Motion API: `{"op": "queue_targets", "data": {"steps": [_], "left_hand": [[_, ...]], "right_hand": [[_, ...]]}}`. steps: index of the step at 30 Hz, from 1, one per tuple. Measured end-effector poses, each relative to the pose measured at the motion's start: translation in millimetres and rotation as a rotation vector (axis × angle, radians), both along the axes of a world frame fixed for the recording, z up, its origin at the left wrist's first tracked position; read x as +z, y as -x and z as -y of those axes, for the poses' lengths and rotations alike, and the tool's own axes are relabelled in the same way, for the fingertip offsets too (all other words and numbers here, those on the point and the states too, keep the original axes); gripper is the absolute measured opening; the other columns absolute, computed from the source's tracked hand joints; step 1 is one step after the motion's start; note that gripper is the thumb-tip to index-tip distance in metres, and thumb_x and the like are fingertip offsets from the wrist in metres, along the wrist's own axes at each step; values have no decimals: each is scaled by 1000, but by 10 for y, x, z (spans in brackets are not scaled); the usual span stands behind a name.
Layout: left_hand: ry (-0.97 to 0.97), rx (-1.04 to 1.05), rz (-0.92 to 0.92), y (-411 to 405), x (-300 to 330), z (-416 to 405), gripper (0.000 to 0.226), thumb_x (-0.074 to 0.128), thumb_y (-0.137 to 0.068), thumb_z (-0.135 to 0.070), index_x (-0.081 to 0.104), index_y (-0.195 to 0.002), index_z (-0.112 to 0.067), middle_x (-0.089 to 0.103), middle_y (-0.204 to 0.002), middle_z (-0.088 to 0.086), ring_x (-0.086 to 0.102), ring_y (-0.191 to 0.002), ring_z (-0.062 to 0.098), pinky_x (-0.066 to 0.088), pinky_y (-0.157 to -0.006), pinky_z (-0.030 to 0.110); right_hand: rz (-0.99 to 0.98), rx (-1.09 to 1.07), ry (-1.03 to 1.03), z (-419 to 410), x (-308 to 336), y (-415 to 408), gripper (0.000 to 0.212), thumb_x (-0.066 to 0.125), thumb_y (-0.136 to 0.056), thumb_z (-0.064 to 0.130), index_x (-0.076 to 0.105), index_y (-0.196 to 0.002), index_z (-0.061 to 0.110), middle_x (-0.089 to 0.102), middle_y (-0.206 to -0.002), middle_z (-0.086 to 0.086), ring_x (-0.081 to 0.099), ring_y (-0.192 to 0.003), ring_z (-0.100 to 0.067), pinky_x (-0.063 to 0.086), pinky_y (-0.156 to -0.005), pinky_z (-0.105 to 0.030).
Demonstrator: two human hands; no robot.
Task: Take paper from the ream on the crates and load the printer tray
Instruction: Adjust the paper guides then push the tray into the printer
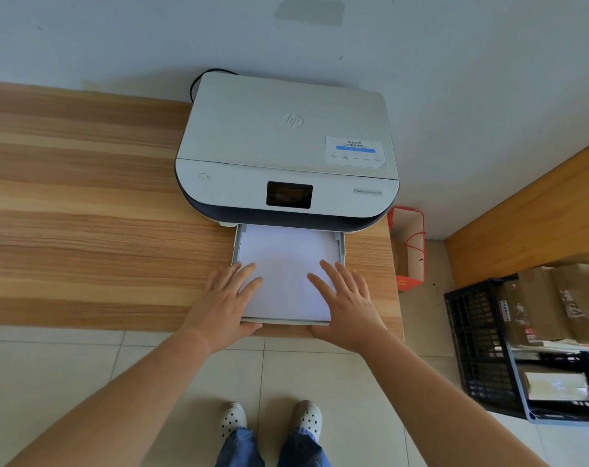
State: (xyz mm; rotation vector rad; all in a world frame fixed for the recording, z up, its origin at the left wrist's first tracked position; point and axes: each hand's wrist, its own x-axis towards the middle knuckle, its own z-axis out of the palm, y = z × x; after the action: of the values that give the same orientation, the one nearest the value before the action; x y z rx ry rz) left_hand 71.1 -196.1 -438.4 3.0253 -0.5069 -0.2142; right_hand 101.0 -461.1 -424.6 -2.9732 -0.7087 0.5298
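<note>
Both forearms are bare, with no sleeves, watch or rings in view. The left hand (224, 299) and right hand (345, 303) wear no gloves. Below, blue denim jeans (273, 448) end above white perforated clogs (308, 419), each dotted with round dark holes across the toe.

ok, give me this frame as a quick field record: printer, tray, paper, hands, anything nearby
printer: white, on wooden table, lid closed
tray: pulled out toward the person
paper: white stack lying flat in tray
left hand: open, fingers flat on paper, thumb at tray front
right hand: open, flat on paper
crates: black, on floor at right, holding boxes
red bag: beside table
</note>
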Motion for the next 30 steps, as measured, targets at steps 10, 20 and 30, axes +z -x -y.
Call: {"op": "queue_targets", "data": {"steps": [10, 20, 30], "left_hand": [[-25, 67, 66, -331, 57, 36, 97, 66, -71, -63, 27, -149, -20, 15, -161, 9, 12, -147, 30, 17, -116, 56], [-65, 91, 112, -731, 107, 37, 99, 70, -72, -58, 24, -150, -20, 2, -162, 11, 0, -148, 33, 7, -117, 57], [-111, 68, 145, -1106, 124, 20, 102, 69, -73, -58, 16, -152, -21, -6, -162, 11, -4, -148, 32, 8, -117, 57]], "right_hand": [[87, -60, 37, -65, 58, -324, 100, 51, -79, 69, -12, -150, 38, -26, -159, -1, -32, -142, -27, -17, -114, -52], [178, -67, 101, -131, 114, -727, 104, 54, -78, 69, -13, -151, 35, -27, -159, -5, -32, -142, -31, -15, -114, -58], [228, -83, 113, -176, 93, -1031, 106, 60, -79, 62, -10, -153, 31, -26, -159, -7, -29, -143, -31, -10, -115, -58]]}}
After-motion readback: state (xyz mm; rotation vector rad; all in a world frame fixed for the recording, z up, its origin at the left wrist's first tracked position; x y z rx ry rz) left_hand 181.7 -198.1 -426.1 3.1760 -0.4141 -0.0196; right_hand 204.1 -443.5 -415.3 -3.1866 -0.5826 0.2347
